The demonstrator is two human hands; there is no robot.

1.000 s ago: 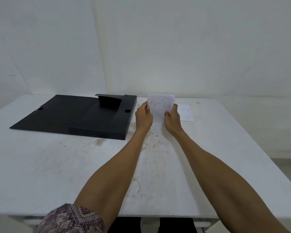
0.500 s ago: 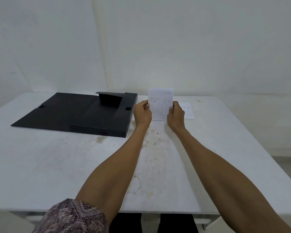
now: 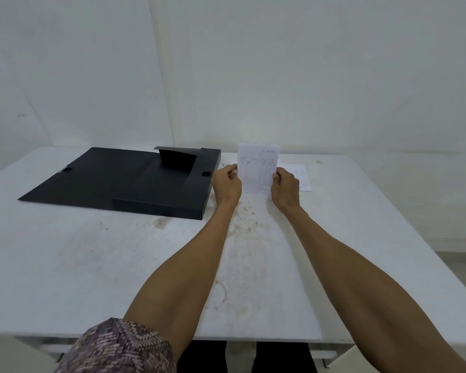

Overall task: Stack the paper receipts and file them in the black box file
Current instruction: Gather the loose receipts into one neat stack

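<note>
A small stack of white paper receipts (image 3: 257, 168) stands upright on its lower edge on the white table (image 3: 92, 251), printed side facing me. My left hand (image 3: 226, 183) pinches its left edge and my right hand (image 3: 285, 187) pinches its right edge. Another receipt (image 3: 303, 177) lies flat on the table just behind my right hand. The black box file (image 3: 135, 181) lies open to the left of my hands, lid spread flat to the left and an inner flap raised at the back.
The table stands against a white wall, with yellowish stains (image 3: 242, 222) on its top in front of my hands. Its right edge drops off to the floor (image 3: 460, 265). A patterned sleeve (image 3: 119, 348) shows at the bottom.
The held receipts went from tilted toward me to standing upright, and both hands shifted slightly to grip the side edges. The box file and the flat receipt stayed put.
</note>
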